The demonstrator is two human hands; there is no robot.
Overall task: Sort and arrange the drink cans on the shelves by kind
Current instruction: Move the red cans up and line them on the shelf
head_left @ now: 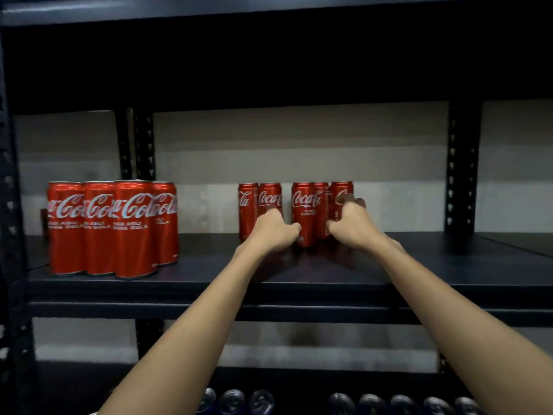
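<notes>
Several tall red Coca-Cola cans stand in a tight group at the left front of the dark shelf. Further back, near the middle, stands a second group of smaller red cola cans. My left hand grips a can on the left side of that group. Curled round the rightmost can is my right hand, its fingertips showing over the can's far side. A can between my hands stands untouched.
Black perforated uprights rise at the shelf's back right and back left. Another shelf board runs overhead. On the lower shelf, several dark cans show their silver tops at the bottom edge.
</notes>
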